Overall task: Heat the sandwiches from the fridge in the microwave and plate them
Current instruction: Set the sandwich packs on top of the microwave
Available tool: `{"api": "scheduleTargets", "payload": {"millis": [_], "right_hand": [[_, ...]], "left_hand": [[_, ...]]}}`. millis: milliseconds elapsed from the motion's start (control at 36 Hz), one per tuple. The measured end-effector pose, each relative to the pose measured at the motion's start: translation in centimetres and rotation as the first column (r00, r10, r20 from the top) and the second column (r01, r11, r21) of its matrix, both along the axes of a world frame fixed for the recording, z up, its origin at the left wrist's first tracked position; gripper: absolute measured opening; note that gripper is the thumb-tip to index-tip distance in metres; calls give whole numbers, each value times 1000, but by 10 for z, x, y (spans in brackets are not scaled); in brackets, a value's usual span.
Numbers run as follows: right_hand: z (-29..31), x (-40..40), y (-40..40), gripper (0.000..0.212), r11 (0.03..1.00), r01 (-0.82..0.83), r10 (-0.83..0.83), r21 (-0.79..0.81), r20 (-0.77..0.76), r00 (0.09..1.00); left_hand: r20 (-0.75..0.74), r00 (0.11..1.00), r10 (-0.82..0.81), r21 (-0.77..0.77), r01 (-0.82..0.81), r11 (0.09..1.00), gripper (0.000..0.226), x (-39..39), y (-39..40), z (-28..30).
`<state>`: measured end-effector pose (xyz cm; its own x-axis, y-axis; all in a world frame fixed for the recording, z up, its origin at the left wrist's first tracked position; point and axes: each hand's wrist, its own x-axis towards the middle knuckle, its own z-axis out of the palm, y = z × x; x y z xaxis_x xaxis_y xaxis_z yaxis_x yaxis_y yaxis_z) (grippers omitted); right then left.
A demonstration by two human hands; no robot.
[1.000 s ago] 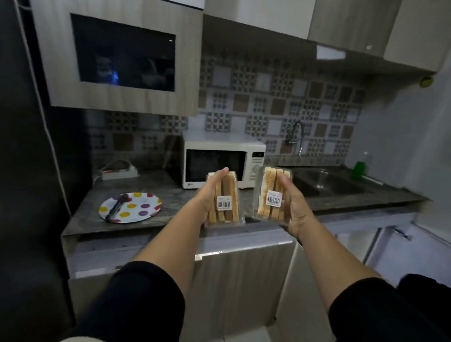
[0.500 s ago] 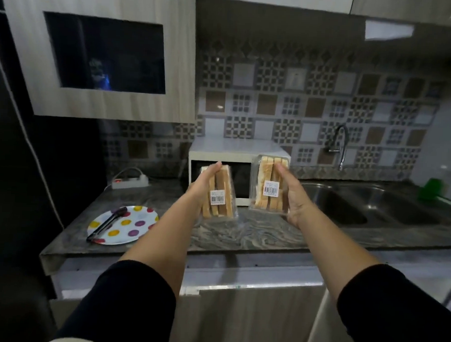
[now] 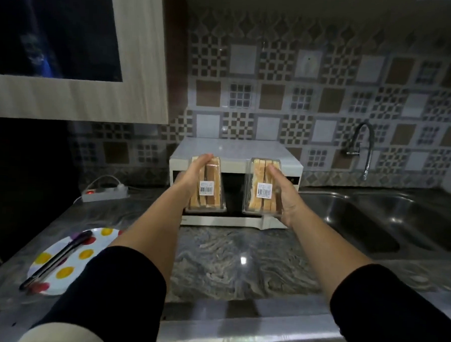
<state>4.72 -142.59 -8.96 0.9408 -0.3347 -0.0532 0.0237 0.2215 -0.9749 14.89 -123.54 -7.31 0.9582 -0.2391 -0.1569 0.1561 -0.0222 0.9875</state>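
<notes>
Holding one packaged sandwich in each hand, I have both raised in front of the microwave (image 3: 237,155), whose door is shut. My left hand (image 3: 190,176) wraps the left sandwich pack (image 3: 208,185) from its outer side, fingers curled over the top edge; my right hand (image 3: 283,192) clasps the right sandwich pack (image 3: 262,188) the same way. Each pack's barcode label faces me, its print too small to read. The packs hide most of the microwave's window, and my right hand covers its controls. Below and left of my left arm, the spotted plate (image 3: 95,245) lies on the countertop (image 3: 240,258) with dark tongs (image 3: 57,258) across it, my sleeve cutting off its near edge. Right of my right hand is the sink (image 3: 373,217), partly out of frame.
</notes>
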Motion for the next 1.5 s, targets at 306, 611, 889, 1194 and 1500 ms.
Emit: {"api": "scheduleTargets", "payload": {"millis": [306, 611, 889, 1194, 1500], "right_hand": [[33, 131, -70, 35, 992, 109, -109, -64, 9, 994], [35, 219, -101, 71, 978, 127, -140, -164, -69, 988], [37, 285, -113, 77, 909, 87, -198, -407, -240, 950], [45, 302, -115, 85, 663, 78, -173, -744, -51, 984], [38, 308, -116, 58, 634, 18, -125, -773, -80, 989]], "left_hand": [[91, 988, -121, 19, 120, 993, 69, 146, -73, 43], [68, 995, -77, 116, 68, 991, 85, 214, -101, 35], [23, 999, 32, 210, -36, 977, 109, 264, -119, 25], [129, 991, 41, 358, -85, 930, 74, 275, -124, 32], [258, 965, 38, 506, -169, 846, 70, 281, -132, 30]]}}
